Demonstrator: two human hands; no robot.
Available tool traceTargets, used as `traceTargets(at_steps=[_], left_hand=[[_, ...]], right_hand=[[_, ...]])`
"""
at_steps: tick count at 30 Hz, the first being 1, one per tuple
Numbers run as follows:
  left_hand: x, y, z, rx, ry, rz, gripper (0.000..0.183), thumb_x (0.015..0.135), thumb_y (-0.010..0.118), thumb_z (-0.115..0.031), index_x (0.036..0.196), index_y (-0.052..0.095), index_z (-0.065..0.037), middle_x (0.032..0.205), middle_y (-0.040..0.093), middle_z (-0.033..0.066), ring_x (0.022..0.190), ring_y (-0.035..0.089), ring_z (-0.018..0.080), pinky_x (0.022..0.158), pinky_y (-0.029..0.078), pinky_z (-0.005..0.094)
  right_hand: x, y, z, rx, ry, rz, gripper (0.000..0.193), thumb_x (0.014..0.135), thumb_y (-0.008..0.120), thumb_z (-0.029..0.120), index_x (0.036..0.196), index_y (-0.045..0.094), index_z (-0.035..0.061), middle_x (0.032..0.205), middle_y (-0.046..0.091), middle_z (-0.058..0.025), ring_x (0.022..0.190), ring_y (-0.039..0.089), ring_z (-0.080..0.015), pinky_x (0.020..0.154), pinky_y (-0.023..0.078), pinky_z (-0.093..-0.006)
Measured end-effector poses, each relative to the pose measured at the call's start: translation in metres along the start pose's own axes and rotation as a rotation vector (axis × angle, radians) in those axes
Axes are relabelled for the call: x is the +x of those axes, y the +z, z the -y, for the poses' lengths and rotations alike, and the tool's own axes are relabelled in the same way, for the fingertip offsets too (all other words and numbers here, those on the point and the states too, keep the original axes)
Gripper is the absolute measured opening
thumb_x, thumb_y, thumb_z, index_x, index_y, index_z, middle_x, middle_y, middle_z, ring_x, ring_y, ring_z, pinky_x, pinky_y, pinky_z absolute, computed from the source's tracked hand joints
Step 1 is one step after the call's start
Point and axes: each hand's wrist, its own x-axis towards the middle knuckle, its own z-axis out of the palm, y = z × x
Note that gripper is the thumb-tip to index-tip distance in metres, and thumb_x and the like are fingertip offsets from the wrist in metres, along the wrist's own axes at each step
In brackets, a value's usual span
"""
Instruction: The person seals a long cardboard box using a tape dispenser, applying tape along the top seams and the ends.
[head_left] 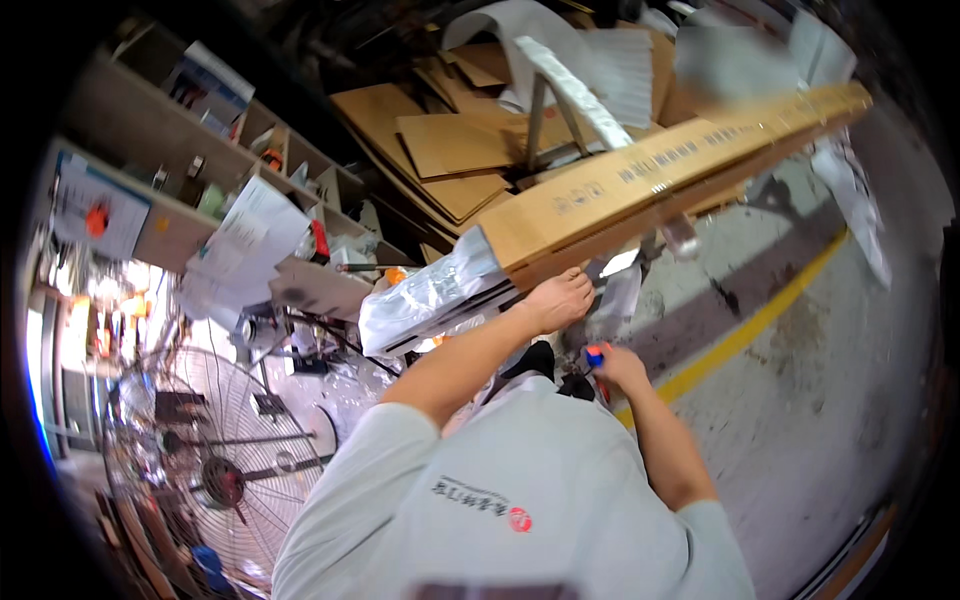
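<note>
A long brown cardboard box slants across the view, its near end lower left. White plastic-wrapped stuff sticks out of that end, with dark strips along its underside. My left hand is closed, with its fingers curled at the box's lower edge; whatever they may hold is hidden. Lower and to the right, in front of my body, my right hand is closed around a small tool with a blue and orange-red handle. The rest of that tool is hard to make out.
Flattened cardboard and white foam sheeting pile up behind the box. Shelving with papers and small parts stands at left, above a large wire-cage fan. A yellow line crosses the grey floor at right.
</note>
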Motion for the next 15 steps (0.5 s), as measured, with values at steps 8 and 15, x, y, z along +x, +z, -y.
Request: traceTargets(at_steps=[8,15], left_hand=[[-0.061,0.054,0.014,0.538,0.285,0.671,0.028,0.086,0.061,-0.022,0.103,0.081,-0.011,0.107,0.076,0.0104,0.115,0.062,0.0248,0.113,0.039,0.0395],[0.064,0.004,-0.013,-0.281,-0.070,0.127,0.017,0.082,0.067,-0.023,0.085,0.072,-0.007,0.090,0.071,0.0143,0.082,0.067,0.0346,0.076,0.056,0.0496]], right_hand=[[-0.179,0.119,-0.154,0.414,0.570,0.060,0.051,0.075,0.079,0.027,0.120,0.071,0.0055,0.105,0.074,-0.0228,0.098,0.073,-0.0333,0.085,0.057,-0.0439],[-0.320,0.309,-0.328,0.758,0.530,-0.078,0.044,0.084,0.077,0.018,0.123,0.071,0.0009,0.093,0.075,-0.0135,0.083,0.072,-0.0211,0.071,0.058,-0.0377]])
